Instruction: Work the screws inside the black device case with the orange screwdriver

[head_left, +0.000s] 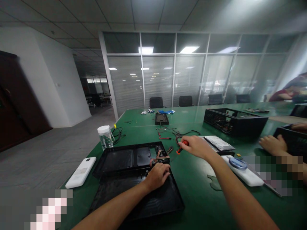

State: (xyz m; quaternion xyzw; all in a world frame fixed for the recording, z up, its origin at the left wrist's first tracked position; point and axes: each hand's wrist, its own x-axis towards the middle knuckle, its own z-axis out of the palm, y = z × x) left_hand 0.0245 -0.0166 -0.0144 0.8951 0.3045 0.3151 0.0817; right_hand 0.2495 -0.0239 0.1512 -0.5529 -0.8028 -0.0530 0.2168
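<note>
An open black computer case (pixel 124 156) lies in front of me in two shallow halves, the nearer half being a black panel (pixel 144 201). My left hand (pixel 157 175) rests on the nearer half, fingers curled; whatever they hold, if anything, is hidden. Beside its fingertips a bundle of striped wires (pixel 159 158) runs out of the case's right end. To the right, above the table, my right hand (pixel 193 145) is closed around what looks like a screwdriver (pixel 179 150) with a red-and-black handle. Its shaft cannot be made out.
On the green table (pixel 192 191) are a clear bottle (pixel 105 139), a white phone-like device (pixel 81 172), loose cables (pixel 176 131), a hard drive (pixel 219 142), a white device with a round blue disc (pixel 242 171) and a larger black case (pixel 235 123). Another person's hand (pixel 273 145) is at right.
</note>
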